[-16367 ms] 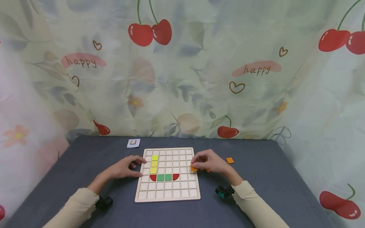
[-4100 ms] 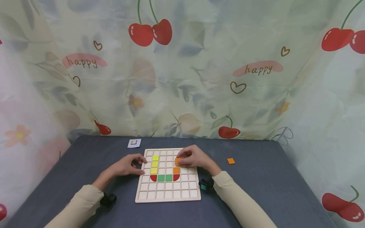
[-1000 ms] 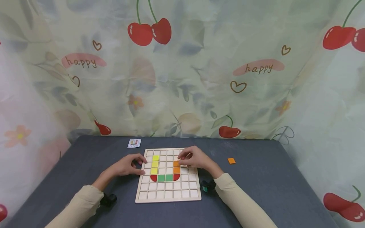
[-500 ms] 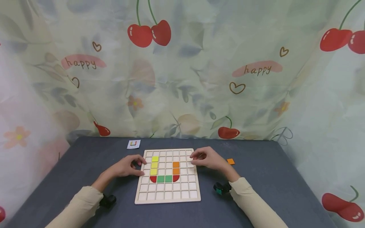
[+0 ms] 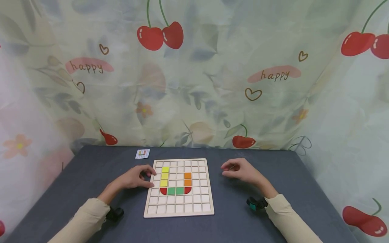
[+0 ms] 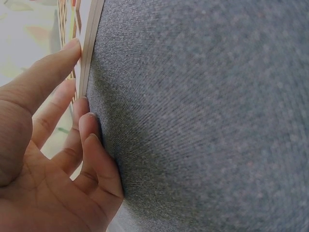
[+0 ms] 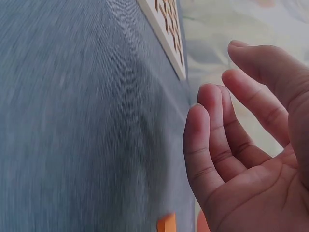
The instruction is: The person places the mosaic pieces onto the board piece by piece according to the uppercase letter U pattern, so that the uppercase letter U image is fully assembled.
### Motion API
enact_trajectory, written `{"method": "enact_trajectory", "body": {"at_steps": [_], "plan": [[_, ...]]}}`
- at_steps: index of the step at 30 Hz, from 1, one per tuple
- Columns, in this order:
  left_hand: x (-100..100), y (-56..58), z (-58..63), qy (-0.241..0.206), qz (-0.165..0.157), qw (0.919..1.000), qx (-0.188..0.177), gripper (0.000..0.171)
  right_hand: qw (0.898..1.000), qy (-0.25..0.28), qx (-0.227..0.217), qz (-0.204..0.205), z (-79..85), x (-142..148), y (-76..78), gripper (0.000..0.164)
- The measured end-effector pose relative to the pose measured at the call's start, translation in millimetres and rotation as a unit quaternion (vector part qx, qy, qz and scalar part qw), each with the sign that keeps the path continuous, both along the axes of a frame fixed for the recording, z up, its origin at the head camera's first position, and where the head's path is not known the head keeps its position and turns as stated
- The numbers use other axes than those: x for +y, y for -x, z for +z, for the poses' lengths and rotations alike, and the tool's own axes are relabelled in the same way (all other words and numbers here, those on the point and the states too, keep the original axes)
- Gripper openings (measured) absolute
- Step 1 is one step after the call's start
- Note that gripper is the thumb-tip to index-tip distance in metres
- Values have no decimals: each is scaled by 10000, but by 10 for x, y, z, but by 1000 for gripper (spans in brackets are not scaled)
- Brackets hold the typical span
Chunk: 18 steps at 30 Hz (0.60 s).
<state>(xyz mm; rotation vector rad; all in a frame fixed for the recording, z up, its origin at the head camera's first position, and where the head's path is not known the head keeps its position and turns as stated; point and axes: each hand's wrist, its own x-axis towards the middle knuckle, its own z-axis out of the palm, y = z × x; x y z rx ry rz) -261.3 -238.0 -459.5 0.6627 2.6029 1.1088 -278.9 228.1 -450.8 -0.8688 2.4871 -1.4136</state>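
Note:
A pale wooden grid board lies on the dark table. A column of yellow tiles stands left in its cells, green square tiles between two red rounded tiles run below, and two orange tiles sit at right. My left hand rests at the board's left edge, thumb and fingertips touching the rim. Right of the board hovers my right hand, fingers loosely bent and holding nothing. A loose orange tile lies below it in the right wrist view, hidden in the head view.
A small card printed with a coloured grid pattern lies behind the board's left corner. The dark cloth-covered table ends at a patterned curtain at the back and sides. Wrist cameras are strapped below both hands.
Two orange tiles have been set in the cells above the right red tile. My right hand has let go and moved right, off the board. My left hand has stayed at the edge.

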Motion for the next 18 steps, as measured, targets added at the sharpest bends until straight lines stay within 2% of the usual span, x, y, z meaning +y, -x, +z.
{"method": "enact_trajectory", "body": {"at_steps": [5, 14, 18], "plan": [[4, -3, 9, 21, 6, 10000, -15, 37, 10000, -8, 31, -36, -16, 222, 18, 24], [10, 3, 6, 40, 29, 10000, -33, 36, 9973, 161, -625, -351, 17, 577, 26, 33], [12, 6, 2, 41, 46, 10000, -36, 36, 9971, 104, -602, -454, 64, 667, 18, 33]]}}
